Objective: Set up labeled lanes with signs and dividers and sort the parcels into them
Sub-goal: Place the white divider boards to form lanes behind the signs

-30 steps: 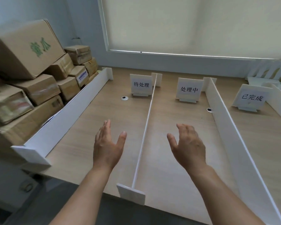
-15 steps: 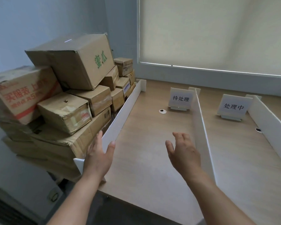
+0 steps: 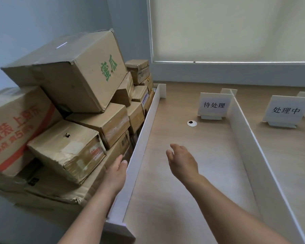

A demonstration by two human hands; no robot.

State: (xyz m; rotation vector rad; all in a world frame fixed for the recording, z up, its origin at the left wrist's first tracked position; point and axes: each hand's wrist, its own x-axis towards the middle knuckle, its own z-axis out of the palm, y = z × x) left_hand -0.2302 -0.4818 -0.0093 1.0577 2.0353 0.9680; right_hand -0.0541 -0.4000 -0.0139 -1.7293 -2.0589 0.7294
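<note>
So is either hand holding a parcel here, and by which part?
Nothing is held. The left hand reaches open toward the stacked parcels; the right hand hovers open over the table.

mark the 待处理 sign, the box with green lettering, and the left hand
待处理 sign (image 3: 213, 105): head view, on the white face by the characters.
box with green lettering (image 3: 81, 74): head view, on its brown side panel.
left hand (image 3: 117, 171): head view, on the back of the hand.

The top carton (image 3: 77, 73) at ten o'clock reads 蜜瓜 in green. White sign (image 3: 213, 105) at one o'clock reads 待处理; the sign (image 3: 285, 110) at two o'clock, 处理中 (the red print on the left carton (image 3: 12, 127) is too blurred to read).
</note>
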